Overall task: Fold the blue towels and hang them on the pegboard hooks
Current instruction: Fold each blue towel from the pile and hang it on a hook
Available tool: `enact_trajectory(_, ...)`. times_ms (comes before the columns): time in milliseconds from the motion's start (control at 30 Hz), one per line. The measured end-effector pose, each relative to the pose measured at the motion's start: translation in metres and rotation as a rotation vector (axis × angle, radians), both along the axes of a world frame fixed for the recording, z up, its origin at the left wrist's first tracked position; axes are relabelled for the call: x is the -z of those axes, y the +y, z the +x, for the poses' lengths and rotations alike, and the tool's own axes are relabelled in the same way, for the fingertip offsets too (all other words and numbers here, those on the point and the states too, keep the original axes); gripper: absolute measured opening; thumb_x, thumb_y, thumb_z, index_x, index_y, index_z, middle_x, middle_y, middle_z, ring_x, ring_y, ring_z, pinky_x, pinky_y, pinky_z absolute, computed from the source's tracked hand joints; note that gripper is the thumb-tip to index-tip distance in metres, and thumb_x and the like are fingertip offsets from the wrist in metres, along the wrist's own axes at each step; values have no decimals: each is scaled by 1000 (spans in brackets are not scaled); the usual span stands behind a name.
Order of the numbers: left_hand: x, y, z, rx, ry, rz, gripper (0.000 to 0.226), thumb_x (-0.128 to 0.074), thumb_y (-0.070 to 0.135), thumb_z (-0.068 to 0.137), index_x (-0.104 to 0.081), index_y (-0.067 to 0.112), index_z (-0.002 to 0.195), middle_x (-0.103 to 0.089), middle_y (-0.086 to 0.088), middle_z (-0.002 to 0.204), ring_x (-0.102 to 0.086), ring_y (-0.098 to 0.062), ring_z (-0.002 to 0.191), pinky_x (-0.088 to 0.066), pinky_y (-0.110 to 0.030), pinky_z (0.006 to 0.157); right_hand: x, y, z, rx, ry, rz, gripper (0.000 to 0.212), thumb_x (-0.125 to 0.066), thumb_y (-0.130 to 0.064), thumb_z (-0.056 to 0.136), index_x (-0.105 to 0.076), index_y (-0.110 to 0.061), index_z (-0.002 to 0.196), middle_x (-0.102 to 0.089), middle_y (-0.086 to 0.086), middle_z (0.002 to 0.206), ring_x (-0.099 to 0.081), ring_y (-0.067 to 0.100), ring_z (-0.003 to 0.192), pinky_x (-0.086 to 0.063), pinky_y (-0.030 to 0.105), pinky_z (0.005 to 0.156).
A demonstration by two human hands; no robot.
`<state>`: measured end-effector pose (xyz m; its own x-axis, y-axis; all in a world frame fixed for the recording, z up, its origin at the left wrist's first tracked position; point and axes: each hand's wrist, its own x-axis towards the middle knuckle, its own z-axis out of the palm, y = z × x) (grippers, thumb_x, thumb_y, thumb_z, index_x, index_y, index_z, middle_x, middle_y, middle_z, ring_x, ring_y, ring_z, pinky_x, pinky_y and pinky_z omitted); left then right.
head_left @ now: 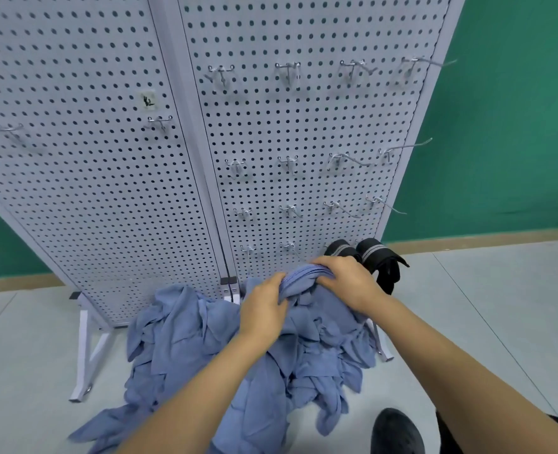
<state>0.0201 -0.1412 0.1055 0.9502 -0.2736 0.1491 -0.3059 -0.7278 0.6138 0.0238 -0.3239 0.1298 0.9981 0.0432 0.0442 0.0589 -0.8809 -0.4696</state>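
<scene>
A loose pile of blue towels (pixel 205 348) lies on the floor at the foot of the white pegboard (pixel 303 126). Both hands hold one bunched blue towel (pixel 298 281) above the pile. My left hand (pixel 262 309) grips its lower left part with curled fingers. My right hand (pixel 346 278) curls over its top edge, just below the lowest hooks. Several rows of metal hooks (pixel 289 72) stick out of the right panel, all bare except the lowest right ones.
Two black striped items (pixel 374 253) hang on the lowest right hooks, right behind my right hand. The pegboard's white legs (pixel 84 355) stand on the grey floor. A black shoe (pixel 397 432) shows at the bottom. A green wall lies behind.
</scene>
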Motion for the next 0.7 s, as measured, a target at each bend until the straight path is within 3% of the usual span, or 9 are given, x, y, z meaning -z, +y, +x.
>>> enact_trajectory(133,-12,-13,24,-108,-108,-46,29,-51,15,90,-59,20,117,-65,-3,86,-59,-25,77,-37,-31,55,-2,-15,20,62,-80,40,38,-54,-15,94,-53,-18,132,-64,12,120,-59,32,109,-48,45,89)
enact_trajectory(267,-22,-29,58,-166,-151,-90,19,-48,12,91,-61,15,104,-53,3,68,-48,-20,60,-32,-30,48,-3,-5,42,168,-154,98,39,-48,-9,96,-47,-13,136,-61,12,121,-58,31,106,-49,42,87)
enact_trajectory(400,-10,-39,82,-201,-117,-181,23,-48,8,91,-61,16,109,-62,0,79,-55,-21,66,-42,-33,53,15,8,65,231,-137,134,34,-43,-7,96,-44,-9,130,-60,18,111,-57,34,92,-49,45,74)
enact_trajectory(500,15,-43,90,-186,-85,-197,27,-47,4,92,-60,14,114,-66,-5,96,-58,-23,74,-47,-39,59,35,13,72,279,-55,156,30,-38,-7,98,-40,-6,128,-57,15,94,-52,30,76,-40,37,59)
enact_trajectory(600,43,-41,90,-146,-23,-177,41,-46,2,94,-52,15,132,-63,-5,118,-60,-22,94,-48,-35,73,59,17,68,266,33,177,26,-42,-6,95,-42,-6,121,-56,16,99,-55,28,82,-47,42,67)
enact_trajectory(700,66,-39,90,-64,107,-135,60,-43,2,96,-27,21,150,-54,-2,133,-56,-19,111,-39,-18,77,78,19,61,257,121,285,24,-48,-6,93,-41,-8,116,-57,17,104,-57,28,89,-51,47,80)
